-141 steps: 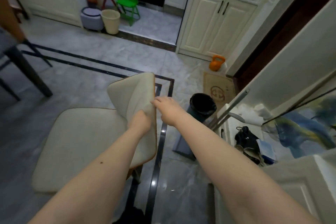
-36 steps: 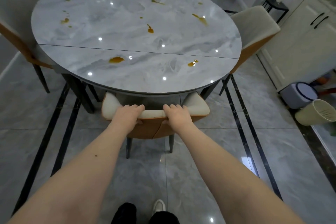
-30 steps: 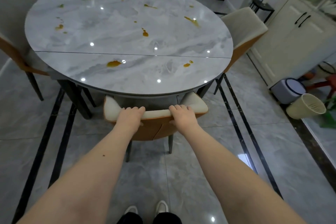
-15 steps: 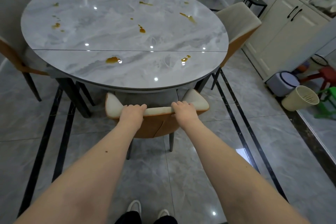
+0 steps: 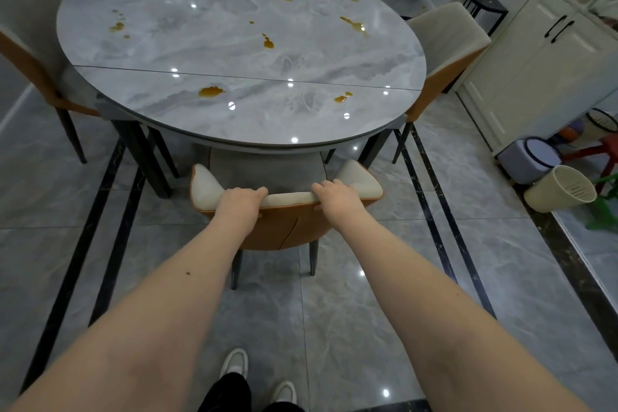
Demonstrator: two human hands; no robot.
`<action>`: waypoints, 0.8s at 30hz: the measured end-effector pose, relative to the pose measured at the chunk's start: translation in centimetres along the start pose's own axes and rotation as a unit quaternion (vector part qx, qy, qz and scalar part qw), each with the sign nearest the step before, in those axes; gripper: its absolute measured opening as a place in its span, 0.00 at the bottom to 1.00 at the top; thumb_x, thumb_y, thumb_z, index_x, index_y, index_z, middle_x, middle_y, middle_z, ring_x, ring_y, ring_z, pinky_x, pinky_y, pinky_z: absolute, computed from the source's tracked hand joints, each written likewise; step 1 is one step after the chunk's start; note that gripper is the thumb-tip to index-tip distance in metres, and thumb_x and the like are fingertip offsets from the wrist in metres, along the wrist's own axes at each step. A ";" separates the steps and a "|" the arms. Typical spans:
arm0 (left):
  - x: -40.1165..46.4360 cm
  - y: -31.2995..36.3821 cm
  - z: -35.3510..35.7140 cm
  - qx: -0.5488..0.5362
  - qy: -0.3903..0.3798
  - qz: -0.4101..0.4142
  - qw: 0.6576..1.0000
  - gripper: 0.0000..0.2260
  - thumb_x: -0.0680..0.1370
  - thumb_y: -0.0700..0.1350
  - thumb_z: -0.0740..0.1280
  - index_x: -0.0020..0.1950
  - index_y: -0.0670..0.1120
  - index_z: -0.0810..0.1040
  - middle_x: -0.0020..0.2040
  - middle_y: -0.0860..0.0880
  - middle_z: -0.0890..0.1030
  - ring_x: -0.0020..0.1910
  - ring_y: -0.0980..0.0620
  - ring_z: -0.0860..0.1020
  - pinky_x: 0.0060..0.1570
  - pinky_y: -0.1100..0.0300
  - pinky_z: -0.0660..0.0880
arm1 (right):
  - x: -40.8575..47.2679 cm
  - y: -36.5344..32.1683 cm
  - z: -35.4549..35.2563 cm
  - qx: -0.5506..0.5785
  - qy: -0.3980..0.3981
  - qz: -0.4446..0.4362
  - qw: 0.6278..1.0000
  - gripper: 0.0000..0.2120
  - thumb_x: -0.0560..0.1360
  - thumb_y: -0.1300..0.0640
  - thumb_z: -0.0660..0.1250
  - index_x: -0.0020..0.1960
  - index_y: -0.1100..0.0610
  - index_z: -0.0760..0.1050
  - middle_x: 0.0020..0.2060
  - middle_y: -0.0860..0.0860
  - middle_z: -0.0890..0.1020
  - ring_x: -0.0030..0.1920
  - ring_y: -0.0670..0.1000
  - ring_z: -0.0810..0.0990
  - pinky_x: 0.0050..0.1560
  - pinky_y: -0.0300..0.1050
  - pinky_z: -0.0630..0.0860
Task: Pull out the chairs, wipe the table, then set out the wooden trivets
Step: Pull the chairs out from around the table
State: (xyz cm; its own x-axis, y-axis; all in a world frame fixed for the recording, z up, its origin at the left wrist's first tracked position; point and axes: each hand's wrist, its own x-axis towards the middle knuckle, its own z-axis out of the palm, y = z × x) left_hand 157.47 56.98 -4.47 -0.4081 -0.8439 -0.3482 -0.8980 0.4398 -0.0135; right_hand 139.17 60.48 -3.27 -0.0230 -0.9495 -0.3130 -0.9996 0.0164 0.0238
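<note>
I have my left hand and right hand clamped on the backrest of the chair tucked at the near edge of the table, which is unwiped, amber spills showing, no trivets visible.

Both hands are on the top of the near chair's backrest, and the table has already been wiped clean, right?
Not quite. In the head view the left hand and right hand do grip the top of the near chair backrest, but the table is not wiped yet: amber spills still dot its marble top.
</note>
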 end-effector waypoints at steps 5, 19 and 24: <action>-0.6 0.2 0.3 -0.004 0.039 -0.003 0.999 0.16 0.78 0.43 0.64 0.64 0.50 0.64 0.54 0.46 0.77 0.53 0.46 0.76 0.47 0.54 0.70 | -0.4 -0.2 0.1 0.007 0.010 0.004 1.000 0.13 0.79 0.56 0.62 0.63 0.54 0.68 0.57 0.54 0.75 0.59 0.56 0.71 0.60 0.54 0.69; 1.9 -0.8 -0.1 0.027 0.057 -0.011 0.998 0.26 0.73 0.40 0.69 0.67 0.51 0.62 0.57 0.47 0.76 0.55 0.46 0.75 0.52 0.54 0.71 | 1.7 -0.6 -0.4 -0.020 0.016 0.004 1.000 0.15 0.78 0.59 0.64 0.63 0.55 0.66 0.56 0.55 0.75 0.57 0.56 0.71 0.54 0.52 0.71; 1.9 -0.6 -0.3 0.020 0.054 -0.011 0.998 0.25 0.73 0.40 0.69 0.66 0.50 0.63 0.57 0.46 0.76 0.56 0.46 0.75 0.53 0.54 0.71 | 1.7 -0.2 -0.4 -0.025 0.021 -0.001 0.999 0.17 0.78 0.58 0.65 0.64 0.54 0.66 0.58 0.55 0.75 0.59 0.56 0.71 0.56 0.53 0.71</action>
State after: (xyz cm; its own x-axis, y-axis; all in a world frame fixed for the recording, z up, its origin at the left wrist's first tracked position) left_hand 157.15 55.06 -4.84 -0.4052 -0.8808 -0.2448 -0.9008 0.4304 -0.0577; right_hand 139.38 58.73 -3.47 -0.0189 -0.9619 -0.2727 -0.9975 -0.0003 0.0703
